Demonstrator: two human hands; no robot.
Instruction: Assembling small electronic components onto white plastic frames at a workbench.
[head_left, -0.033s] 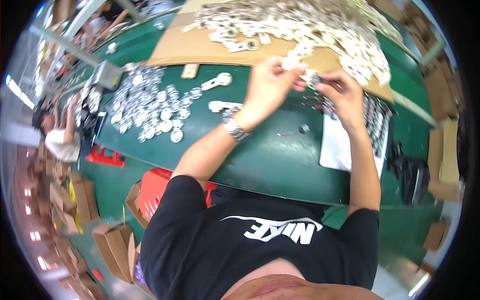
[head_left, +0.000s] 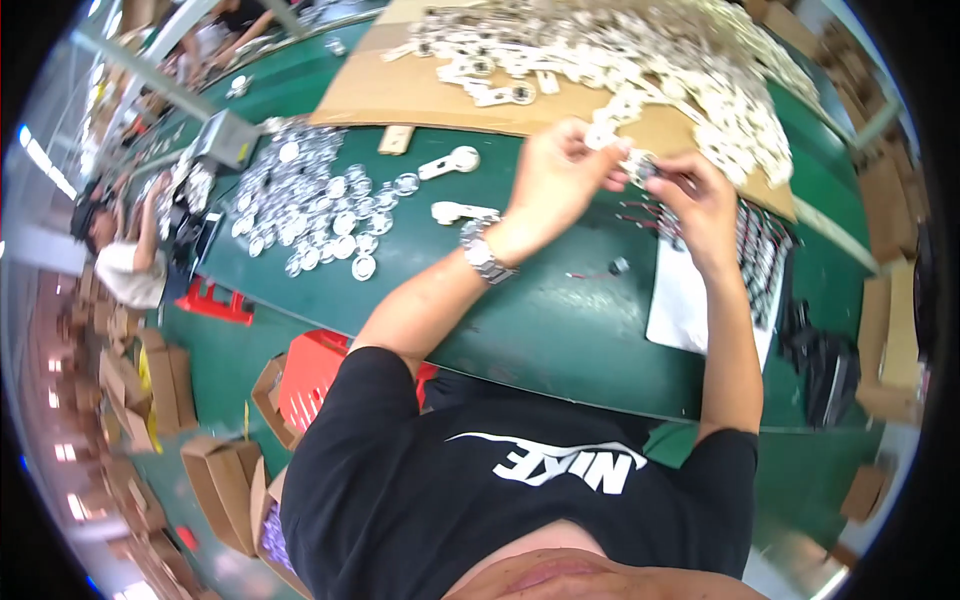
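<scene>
My left hand [head_left: 565,180] is closed around a white plastic housing [head_left: 638,165] with a round end, held up above the far side of the table. My right hand [head_left: 695,195] pinches a small dark round part [head_left: 648,171], which looks like a small motor, against that round end. Fingers partly hide both pieces, so I cannot tell how far the part sits inside. Two similar white housings, one [head_left: 450,163] farther off and one [head_left: 460,212] by my left wrist, lie on the green table [head_left: 500,330]. A small motor with a red wire [head_left: 617,266] lies in front of my hands.
White housings [head_left: 740,110] are heaped on a cardboard sheet [head_left: 350,100] at the back. Clear round discs [head_left: 345,222] spread over the left. Rows of wired motors lie on a white tray [head_left: 678,300] under my right forearm. A black bag [head_left: 825,365] rests at right; another person [head_left: 130,265] sits far left.
The whole view has shifted slightly, so the table and hands appear a little farther right and mostly lower. Both hands keep their hold, with the small dark part still at the housing.
</scene>
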